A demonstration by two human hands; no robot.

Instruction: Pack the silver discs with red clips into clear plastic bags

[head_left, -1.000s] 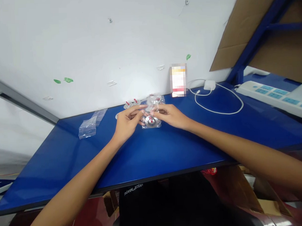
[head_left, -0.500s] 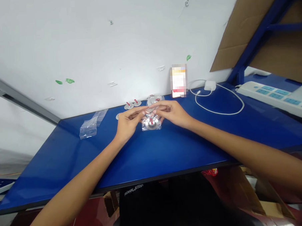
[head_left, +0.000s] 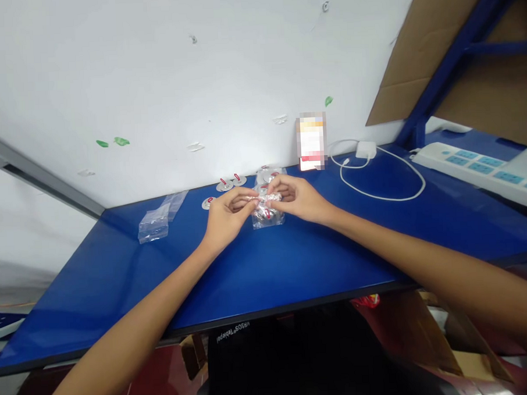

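Observation:
Between my two hands is a clear plastic bag [head_left: 268, 220] with a round silver disc and a red loop inside. My left hand [head_left: 231, 213] pinches the bag's upper left edge between thumb and fingers. At the upper right edge, my right hand [head_left: 296, 199] pinches it the same way. The top of the bag looks crumpled or folded between the fingertips. Just behind, more bagged discs [head_left: 265, 175] lie near the wall, partly hidden by my right hand. Loose silver discs with red loops [head_left: 225, 186] rest behind my left hand, one of them [head_left: 208, 203] beside its knuckles.
Flat clear bags [head_left: 154, 224] lie on the blue table [head_left: 249, 268] at left. A lit, blurred-out phone-like screen [head_left: 312, 142] leans on the white wall. Right of it are a white charger [head_left: 366, 150] with its cable and a power strip [head_left: 484, 167].
The bag has shifted slightly right, and its top is now bunched between my fingertips. My fingers have curled in, and my left hand uncovers more of the loose disc beside it.

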